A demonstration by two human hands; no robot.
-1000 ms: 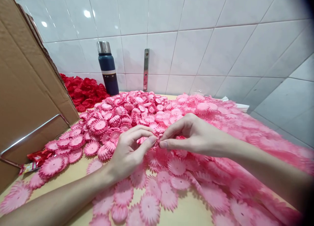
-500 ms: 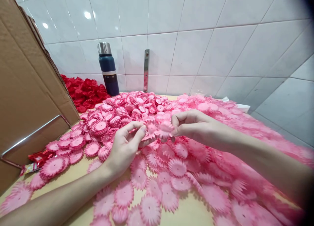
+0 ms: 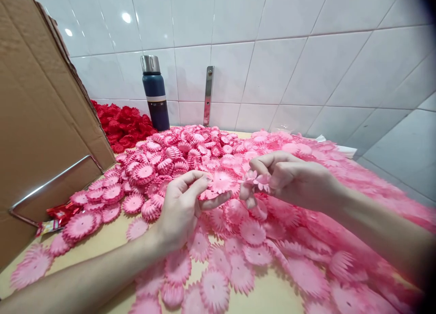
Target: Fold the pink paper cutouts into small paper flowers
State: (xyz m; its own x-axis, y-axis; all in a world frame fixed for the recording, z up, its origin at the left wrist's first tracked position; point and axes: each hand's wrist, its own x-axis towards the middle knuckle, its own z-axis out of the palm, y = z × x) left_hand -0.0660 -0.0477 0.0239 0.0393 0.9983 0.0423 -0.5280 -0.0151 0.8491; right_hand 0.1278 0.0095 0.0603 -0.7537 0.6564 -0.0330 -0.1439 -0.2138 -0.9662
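Between thumb and fingers my left hand [image 3: 185,205] pinches a round pink petal piece [image 3: 222,181] with a notched edge, held flat above the pile. A short gap to the right, my right hand [image 3: 289,177] is closed on a smaller pink petal piece [image 3: 260,181], its fingers curled round it. Beneath both hands spreads a heap of pink petal pieces [image 3: 214,284], many with a small hole in the middle. Tighter, deeper pink stacks [image 3: 143,171] lie behind my left hand.
A cardboard box [image 3: 44,114] with a metal wire handle [image 3: 51,182] stands at the left. Red petal pieces [image 3: 124,125] and a dark blue bottle [image 3: 157,96] are at the back, before the tiled wall [image 3: 293,73]. Red wrappers [image 3: 63,213] lie by the box.
My hands have drawn apart: the two petal pieces, side by side and touching before, are now separate, one in each hand. The whole view has shifted slightly.
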